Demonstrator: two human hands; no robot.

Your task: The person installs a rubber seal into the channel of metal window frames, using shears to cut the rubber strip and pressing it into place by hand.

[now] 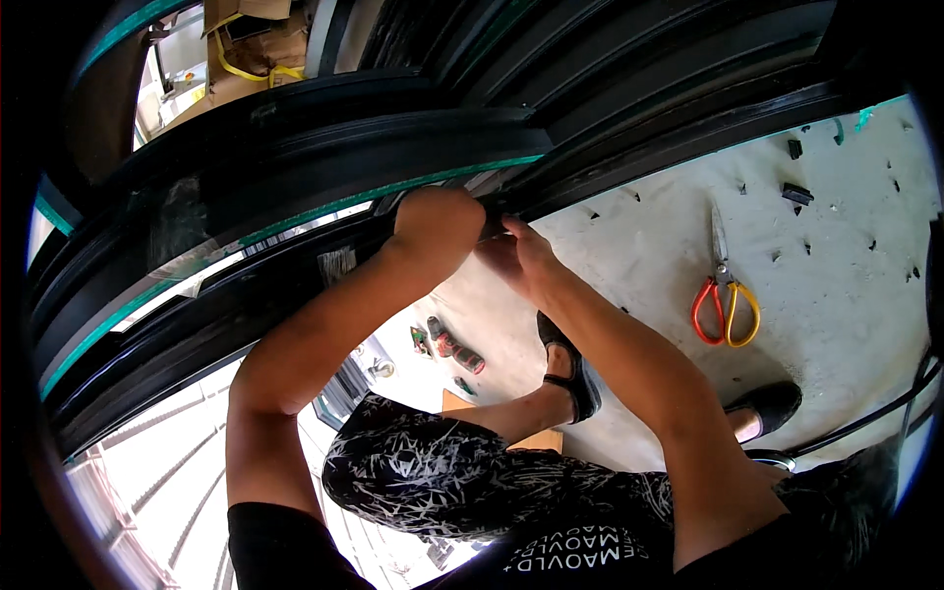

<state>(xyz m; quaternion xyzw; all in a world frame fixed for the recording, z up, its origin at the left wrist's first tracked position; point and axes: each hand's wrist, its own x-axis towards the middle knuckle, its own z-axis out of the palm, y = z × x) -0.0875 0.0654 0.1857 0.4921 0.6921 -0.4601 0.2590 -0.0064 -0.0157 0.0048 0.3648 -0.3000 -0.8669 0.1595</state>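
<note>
My left hand (440,221) is closed in a fist against the inner edge of a black metal frame (324,162) that carries strips of green tape. What its fingers hold is hidden behind the back of the hand. Close beside it, to the right, my right hand (521,258) is closed at the corner of the frame, thumb uppermost. Something dark shows between thumb and fingers, too shadowed to name. Both hands work near the same corner, almost touching.
Scissors (725,285) with one red and one yellow handle lie on the pale floor (649,256) to the right, among several black scraps (796,194). A red and black hand tool (454,346) lies near my foot. Black cables (865,418) run at lower right. An opened cardboard box (256,54) stands beyond the frame.
</note>
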